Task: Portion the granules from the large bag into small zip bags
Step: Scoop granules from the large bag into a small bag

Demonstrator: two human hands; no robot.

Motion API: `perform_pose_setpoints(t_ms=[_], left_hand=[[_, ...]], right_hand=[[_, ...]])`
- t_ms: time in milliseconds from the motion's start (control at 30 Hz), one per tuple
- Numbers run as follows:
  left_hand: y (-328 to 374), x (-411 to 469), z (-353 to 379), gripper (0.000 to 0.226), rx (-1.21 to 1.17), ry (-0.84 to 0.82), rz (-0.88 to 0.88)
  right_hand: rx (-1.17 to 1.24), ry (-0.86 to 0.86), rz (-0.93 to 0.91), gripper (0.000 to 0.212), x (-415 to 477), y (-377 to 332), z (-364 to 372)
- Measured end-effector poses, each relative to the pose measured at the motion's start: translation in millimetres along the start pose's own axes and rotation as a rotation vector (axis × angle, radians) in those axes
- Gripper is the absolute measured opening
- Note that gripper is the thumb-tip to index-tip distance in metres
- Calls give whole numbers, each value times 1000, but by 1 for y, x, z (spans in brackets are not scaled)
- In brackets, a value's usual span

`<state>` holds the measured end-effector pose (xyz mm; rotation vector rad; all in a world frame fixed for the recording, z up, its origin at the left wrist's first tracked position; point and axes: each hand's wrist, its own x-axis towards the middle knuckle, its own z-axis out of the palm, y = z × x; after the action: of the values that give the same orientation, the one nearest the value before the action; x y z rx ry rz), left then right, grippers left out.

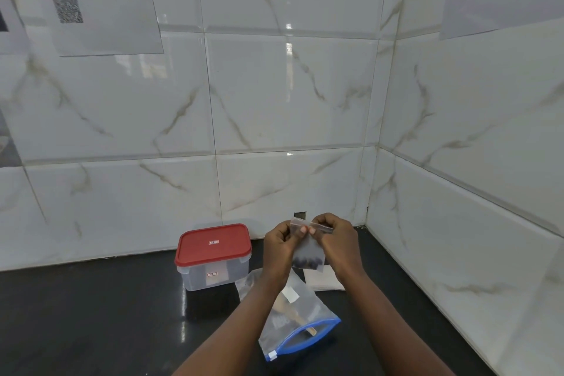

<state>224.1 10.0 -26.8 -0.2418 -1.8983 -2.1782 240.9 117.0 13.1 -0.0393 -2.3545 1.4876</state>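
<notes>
At the dark table in a tiled corner, we hold one small zip bag up in the air with both hands, a dark layer of granules settled in its bottom. The left hand and the right hand meet at the bag's top edge, each grip pinching the zip strip between thumb and fingertips. We judge this to be the sealing of a filled portion, though we cannot tell whether the strip is closed along its whole length.

At six o'clock of the held bag, the large bag lies on the table. Its blue zip mouth is turned towards us and looks open, and a wooden spoon rests inside among the dark granules that remain. At seven o'clock, just beside the large bag, another small bag lies flat with something dark in it, likely a finished portion. At five o'clock waits a pale stack of empty small bags, partly hidden by the right wrist. A clear container with a red lid stands closed at nine o'clock.

By our reading the work is under way but far from over: one or two portions are made, granules are left in the large bag, and empty bags are on hand.
</notes>
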Motion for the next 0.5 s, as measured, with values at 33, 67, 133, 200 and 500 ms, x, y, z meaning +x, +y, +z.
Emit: perform_pose_setpoints(t_ms=[33, 67, 133, 200, 500], left_hand=[[-1, 1, 0, 5, 8, -9, -3], [-1, 1, 1, 6, 22, -22, -4], [-3, 2, 2, 6, 39, -50, -4], [-5, 2, 5, 7, 15, -51, -10], [-15, 8, 18, 16, 103, -16, -57]], right_hand=[[-23, -6, -6, 11, 1, 0, -1], [-50, -8, -11, 12, 2, 0, -2], [-99, -12, -13, 12, 4, 2, -4], [-115, -6, -9, 10, 4, 4, -4], [-87, -60, 30, 7, 8, 17, -21]])
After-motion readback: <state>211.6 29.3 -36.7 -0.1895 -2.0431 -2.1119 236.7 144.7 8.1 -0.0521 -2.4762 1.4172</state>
